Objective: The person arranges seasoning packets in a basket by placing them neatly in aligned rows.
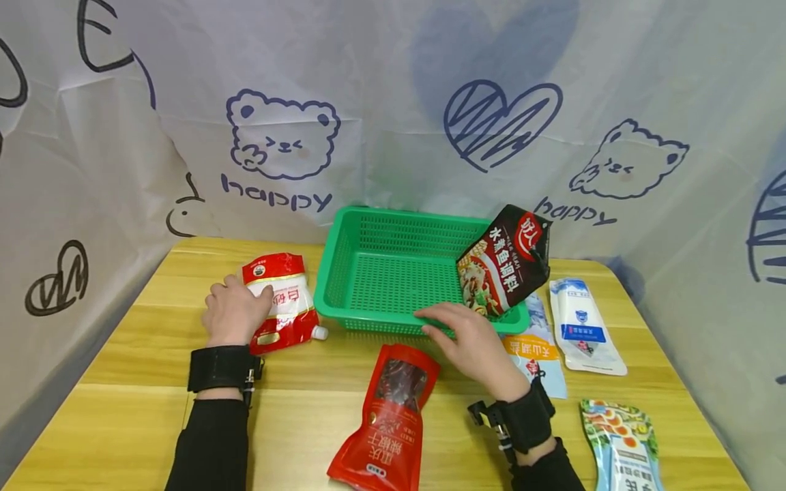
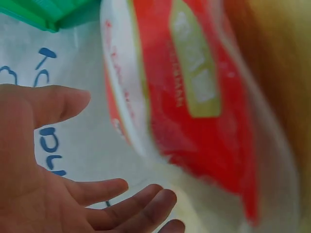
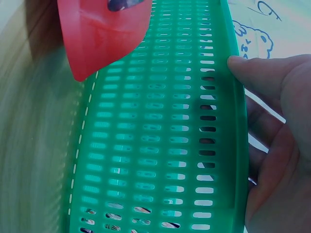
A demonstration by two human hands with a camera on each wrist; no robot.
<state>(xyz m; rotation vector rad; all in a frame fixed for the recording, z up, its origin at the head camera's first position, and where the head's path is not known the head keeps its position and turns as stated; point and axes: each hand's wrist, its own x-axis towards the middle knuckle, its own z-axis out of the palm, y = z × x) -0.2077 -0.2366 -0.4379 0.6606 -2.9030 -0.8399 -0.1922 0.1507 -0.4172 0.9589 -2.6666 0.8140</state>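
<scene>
A red and white spouted pouch (image 1: 285, 300) with a small white cap lies on the table left of the basket. My left hand (image 1: 233, 310) is at its left edge; in the left wrist view, thumb and fingers are spread apart beside the pouch (image 2: 189, 102). A green plastic basket (image 1: 399, 324) with slotted walls stands at the table's back. My right hand (image 1: 473, 344) holds its front rim, the thumb at the rim and the other fingers behind the wall. A black and red seasoning packet (image 1: 510, 259) leans upright in the basket's right end.
A red dried-chili bag (image 1: 393, 416) lies in front of the basket. To the right are a blue and white packet (image 1: 580, 327), an orange and white salt packet (image 1: 537, 351) partly under the basket's corner, and a light-blue pouch (image 1: 623, 443). A printed cloth (image 1: 393, 136) hangs behind the table.
</scene>
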